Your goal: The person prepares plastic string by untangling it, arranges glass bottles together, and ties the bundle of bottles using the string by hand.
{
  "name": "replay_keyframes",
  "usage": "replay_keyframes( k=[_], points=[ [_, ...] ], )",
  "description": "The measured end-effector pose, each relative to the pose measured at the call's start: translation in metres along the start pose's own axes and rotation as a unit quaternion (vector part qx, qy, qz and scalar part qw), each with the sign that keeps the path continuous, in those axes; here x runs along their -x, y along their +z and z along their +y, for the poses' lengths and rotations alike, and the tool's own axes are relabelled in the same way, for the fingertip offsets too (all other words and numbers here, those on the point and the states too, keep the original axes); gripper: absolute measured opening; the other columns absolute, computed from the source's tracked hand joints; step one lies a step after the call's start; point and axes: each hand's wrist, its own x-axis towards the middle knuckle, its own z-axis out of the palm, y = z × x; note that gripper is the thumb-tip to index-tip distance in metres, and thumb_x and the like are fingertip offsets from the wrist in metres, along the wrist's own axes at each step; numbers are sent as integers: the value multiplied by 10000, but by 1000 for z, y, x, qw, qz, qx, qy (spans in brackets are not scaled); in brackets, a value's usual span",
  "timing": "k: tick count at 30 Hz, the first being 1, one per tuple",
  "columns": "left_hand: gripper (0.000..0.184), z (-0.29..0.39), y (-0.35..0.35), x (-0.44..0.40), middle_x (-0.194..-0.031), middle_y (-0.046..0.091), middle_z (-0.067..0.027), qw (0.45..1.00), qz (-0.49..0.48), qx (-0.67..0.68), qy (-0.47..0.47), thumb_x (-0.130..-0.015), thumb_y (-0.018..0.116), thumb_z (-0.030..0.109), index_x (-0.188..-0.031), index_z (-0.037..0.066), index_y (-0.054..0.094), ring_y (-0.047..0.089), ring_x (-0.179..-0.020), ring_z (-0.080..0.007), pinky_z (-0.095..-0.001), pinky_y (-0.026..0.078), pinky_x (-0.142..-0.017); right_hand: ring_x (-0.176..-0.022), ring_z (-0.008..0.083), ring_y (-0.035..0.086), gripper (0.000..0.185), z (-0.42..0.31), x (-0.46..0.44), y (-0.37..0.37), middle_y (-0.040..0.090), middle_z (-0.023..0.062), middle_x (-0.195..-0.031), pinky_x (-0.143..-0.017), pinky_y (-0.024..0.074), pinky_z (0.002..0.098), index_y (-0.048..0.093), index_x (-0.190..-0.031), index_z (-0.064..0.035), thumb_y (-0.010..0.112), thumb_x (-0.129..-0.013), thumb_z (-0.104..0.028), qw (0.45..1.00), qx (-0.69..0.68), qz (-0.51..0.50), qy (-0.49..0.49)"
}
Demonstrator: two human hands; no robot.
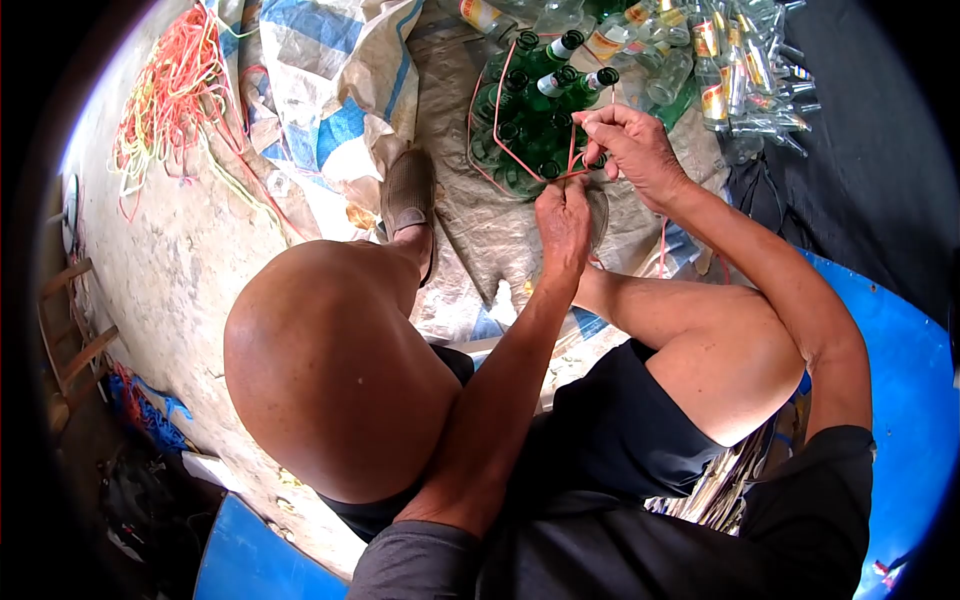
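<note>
Green glass bottles [541,122] stand close together in a bundle between my feet, necks up. Pink-red plastic string [507,152] loops around and across them. My left hand [565,212] is closed at the bundle's near edge, its fingers pinching the string where strands meet. Just right of it, my right hand [632,148] is raised with thumb and fingertips pinched on a strand that runs down toward the left hand. The fingertips of the left hand are partly hidden.
Clear bottles with orange-yellow labels [735,70] are piled at the upper right. A heap of red and yellow string [185,85] lies upper left, beside a blue-and-white woven sack [335,85]. A blue panel [905,350] is at right.
</note>
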Motion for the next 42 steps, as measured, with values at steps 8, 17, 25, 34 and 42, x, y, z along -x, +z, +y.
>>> replay_keyframes(
  k=[8, 17, 25, 34, 42],
  points=[
    [253, -4, 1, -3, -807, 626, 6, 1000, -5, 16, -21, -990, 567, 157, -996, -24, 743, 510, -728, -86, -240, 412, -670, -709, 77, 662, 110, 10, -16, 4, 678, 121, -1266, -603, 527, 224, 674, -1001, 3, 608, -977, -81, 989, 86, -17, -120],
    [249, -6, -6, -4, -802, 625, 6, 999, 0, 14, -42, -958, 578, 156, -976, -19, 755, 522, -748, -95, -255, 423, -693, -944, 194, 694, 182, 5, -35, 1, 721, 98, -1161, -823, 546, 315, 667, -1041, -22, 609, -870, 0, 909, 352, -24, -220],
    [232, 0, -5, -5, -730, 579, 30, 996, -8, 31, -78, -963, 583, 164, -966, 5, 753, 478, -645, -70, -233, 372, -580, -1023, 353, 672, 354, -6, -31, -4, 691, 142, -1133, -882, 545, 407, 647, -1174, -55, 580, -841, 43, 838, 440, -54, -319],
    [189, -5, -3, -7, -649, 491, 64, 986, -17, 108, -125, -991, 576, 164, -991, 49, 727, 394, -510, -45, -228, 300, -458, -1034, 350, 666, 329, -7, -35, -5, 677, 131, -1107, -869, 548, 414, 642, -1150, -38, 697, -827, -10, 815, 431, -82, -380],
    [192, -2, -1, -7, -654, 492, 64, 987, -19, 101, -124, -984, 583, 165, -996, 35, 725, 395, -503, -45, -229, 296, -450, -928, 347, 669, 239, -10, -43, 2, 645, 108, -989, -784, 556, 424, 633, -1038, -56, 680, -804, -63, 789, 457, -84, -402]
  ],
)
